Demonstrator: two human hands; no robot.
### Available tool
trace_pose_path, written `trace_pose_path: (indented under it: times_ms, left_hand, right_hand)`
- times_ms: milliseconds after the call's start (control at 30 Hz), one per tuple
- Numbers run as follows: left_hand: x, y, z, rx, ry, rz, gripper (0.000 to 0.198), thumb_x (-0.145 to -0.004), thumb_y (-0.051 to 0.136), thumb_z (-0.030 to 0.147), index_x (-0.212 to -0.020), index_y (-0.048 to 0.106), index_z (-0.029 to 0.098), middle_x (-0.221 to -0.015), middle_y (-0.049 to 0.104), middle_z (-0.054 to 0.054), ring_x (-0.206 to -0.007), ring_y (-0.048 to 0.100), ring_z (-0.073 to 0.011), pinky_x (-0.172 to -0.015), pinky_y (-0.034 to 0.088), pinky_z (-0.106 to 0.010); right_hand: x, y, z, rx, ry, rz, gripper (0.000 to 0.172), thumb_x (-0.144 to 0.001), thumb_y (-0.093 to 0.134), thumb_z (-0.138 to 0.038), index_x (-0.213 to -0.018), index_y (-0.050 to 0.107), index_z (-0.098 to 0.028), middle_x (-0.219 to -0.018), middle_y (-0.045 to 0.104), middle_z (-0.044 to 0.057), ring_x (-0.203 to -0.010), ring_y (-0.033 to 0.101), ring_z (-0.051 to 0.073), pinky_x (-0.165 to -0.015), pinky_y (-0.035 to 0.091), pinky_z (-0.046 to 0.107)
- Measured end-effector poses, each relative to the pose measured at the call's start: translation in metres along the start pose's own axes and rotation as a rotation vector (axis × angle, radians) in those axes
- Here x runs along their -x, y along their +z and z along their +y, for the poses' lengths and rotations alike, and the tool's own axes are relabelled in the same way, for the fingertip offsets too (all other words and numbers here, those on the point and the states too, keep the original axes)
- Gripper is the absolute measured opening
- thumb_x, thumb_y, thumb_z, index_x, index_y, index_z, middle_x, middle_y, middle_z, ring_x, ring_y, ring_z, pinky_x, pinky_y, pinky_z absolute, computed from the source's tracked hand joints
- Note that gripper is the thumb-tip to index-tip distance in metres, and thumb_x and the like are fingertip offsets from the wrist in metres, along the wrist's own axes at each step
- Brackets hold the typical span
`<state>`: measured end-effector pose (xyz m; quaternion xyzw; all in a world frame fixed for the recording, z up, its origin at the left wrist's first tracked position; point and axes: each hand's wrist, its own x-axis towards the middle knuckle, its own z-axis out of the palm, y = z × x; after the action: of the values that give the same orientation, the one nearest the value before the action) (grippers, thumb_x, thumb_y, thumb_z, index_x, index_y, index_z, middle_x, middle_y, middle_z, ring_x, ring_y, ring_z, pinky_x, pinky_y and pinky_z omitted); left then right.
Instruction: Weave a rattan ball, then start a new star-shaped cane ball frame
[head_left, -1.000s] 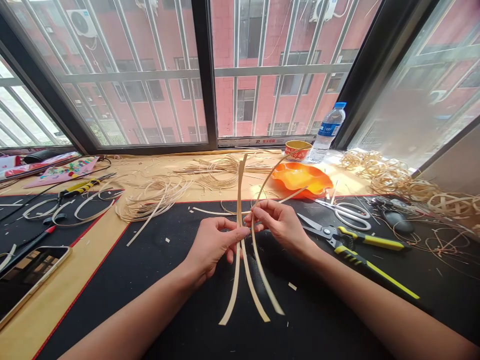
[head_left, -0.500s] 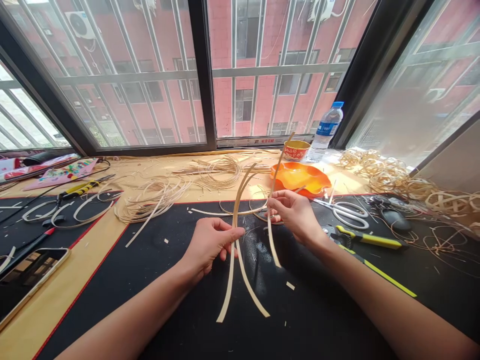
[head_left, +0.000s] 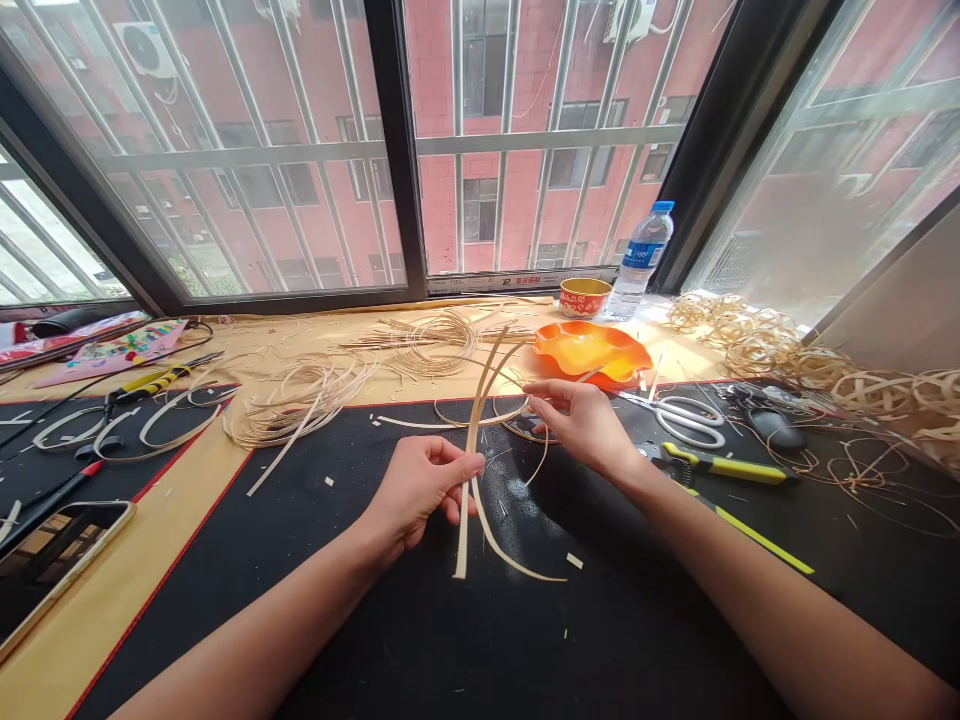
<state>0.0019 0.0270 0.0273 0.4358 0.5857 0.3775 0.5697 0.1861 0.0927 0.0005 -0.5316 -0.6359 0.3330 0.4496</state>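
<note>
My left hand point(head_left: 420, 488) pinches two pale bamboo strips point(head_left: 475, 428) near their middle, above the black mat point(head_left: 315, 560). Their lower ends splay onto the mat and their upper ends curve up toward the window. My right hand point(head_left: 581, 420) is a little to the right and farther back. Its fingers are closed on a thin curved strip point(head_left: 541, 452) that bends down toward the mat.
An orange wavy dish point(head_left: 589, 350) and a small red and gold bowl point(head_left: 584, 297) sit behind my right hand, with a water bottle point(head_left: 640, 258) beside them. White scissors point(head_left: 686, 416) and yellow-handled cutters point(head_left: 720, 468) lie to the right. Coils of strip point(head_left: 300, 395) and woven balls point(head_left: 757, 345) crowd the bench. A phone point(head_left: 52, 555) lies at left.
My right hand has drawn one strip away from the bundle and moved right and back. The left hand keeps two strips and has lowered slightly. The view shifted a little.
</note>
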Motion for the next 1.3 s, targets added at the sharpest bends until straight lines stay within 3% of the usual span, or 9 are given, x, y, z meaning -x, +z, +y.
trace_pose_path:
  times_ms: [100,200,400,567,800,933,1067,1167,1300]
  left_hand:
    - [0.000,0.000,0.000,0.006,0.001,-0.010,0.020,-0.078,0.066,0.011,-0.061,0.055,0.010,-0.050,0.061,0.002,-0.031,0.053,-0.0062,-0.030,0.035,-0.012]
    - [-0.001,0.001,0.000,0.008,0.009,-0.017,0.020,-0.077,0.068,0.011,-0.062,0.055,0.011,-0.048,0.058,0.003,-0.034,0.055,-0.0074,-0.030,0.037,-0.012]
    - [0.001,0.002,-0.002,-0.010,0.005,-0.068,0.023,-0.073,0.072,0.015,-0.061,0.052,0.013,-0.042,0.054,0.005,-0.037,0.060,-0.0109,-0.032,0.040,-0.012]
    - [0.002,0.003,-0.004,-0.034,-0.027,-0.159,0.027,-0.065,0.079,0.024,-0.064,0.054,0.013,-0.042,0.059,0.002,-0.041,0.063,-0.0160,-0.032,0.045,-0.016]
    - [0.003,0.004,-0.004,-0.052,-0.008,-0.223,0.034,-0.061,0.080,0.033,-0.063,0.052,0.014,-0.039,0.057,0.003,-0.036,0.059,-0.0132,-0.032,0.042,-0.015]
    - [0.002,0.004,-0.006,-0.055,0.002,-0.229,0.029,-0.065,0.077,0.030,-0.064,0.053,0.014,-0.042,0.059,0.003,-0.038,0.061,-0.0132,-0.034,0.044,-0.016]
    - [-0.001,0.002,-0.006,-0.116,-0.029,-0.222,0.021,-0.072,0.069,0.026,-0.065,0.053,0.014,-0.039,0.057,0.004,-0.036,0.059,-0.0123,-0.032,0.040,-0.015]
    - [0.000,0.001,-0.007,-0.180,-0.101,-0.320,0.021,-0.068,0.071,0.024,-0.063,0.053,0.014,-0.041,0.058,0.002,-0.031,0.055,-0.0111,-0.029,0.036,-0.014]
    - [0.002,0.003,-0.014,-0.264,-0.218,-0.493,0.027,-0.058,0.077,0.023,-0.060,0.051,0.015,-0.039,0.058,0.002,-0.027,0.051,-0.0101,-0.028,0.034,-0.014]
  right_hand:
    - [-0.001,-0.009,-0.004,0.069,-0.101,0.115,0.021,-0.074,0.059,-0.023,-0.091,0.070,-0.016,-0.108,0.067,0.012,-0.107,0.060,0.029,-0.089,0.052,0.043]
    - [0.000,-0.013,-0.012,0.069,-0.143,0.107,0.019,-0.075,0.061,-0.027,-0.088,0.070,-0.016,-0.100,0.070,0.009,-0.098,0.064,0.025,-0.089,0.052,0.040]
    - [0.011,-0.001,-0.018,-0.314,0.120,-0.413,0.033,-0.066,0.073,-0.040,-0.083,0.067,-0.012,-0.076,0.070,0.006,-0.069,0.066,0.016,-0.065,0.055,0.028]
    - [0.018,0.007,-0.018,-0.466,0.185,-0.627,0.034,-0.060,0.080,-0.038,-0.073,0.064,-0.011,-0.066,0.064,-0.001,-0.056,0.056,0.007,-0.057,0.048,0.020]
    - [0.020,0.006,-0.023,-0.489,0.204,-0.613,0.039,-0.055,0.082,-0.038,-0.075,0.059,-0.013,-0.071,0.063,-0.001,-0.062,0.058,0.009,-0.062,0.050,0.024]
    - [0.020,0.008,-0.020,-0.456,0.207,-0.679,0.039,-0.053,0.083,-0.039,-0.066,0.055,-0.014,-0.059,0.060,-0.003,-0.054,0.055,0.008,-0.056,0.048,0.022]
    - [0.013,-0.013,-0.025,-0.430,0.072,-0.536,0.031,-0.063,0.078,-0.038,-0.068,0.059,-0.015,-0.066,0.063,0.000,-0.060,0.061,0.011,-0.056,0.050,0.022]
    - [0.010,-0.033,-0.032,-0.466,-0.049,-0.474,0.024,-0.066,0.076,-0.035,-0.071,0.062,-0.016,-0.068,0.064,0.000,-0.059,0.062,0.012,-0.049,0.048,0.021]
    - [0.015,-0.032,-0.035,-0.386,0.027,-0.691,0.024,-0.065,0.075,-0.032,-0.078,0.064,-0.015,-0.064,0.062,-0.001,-0.051,0.059,0.011,-0.044,0.047,0.020]
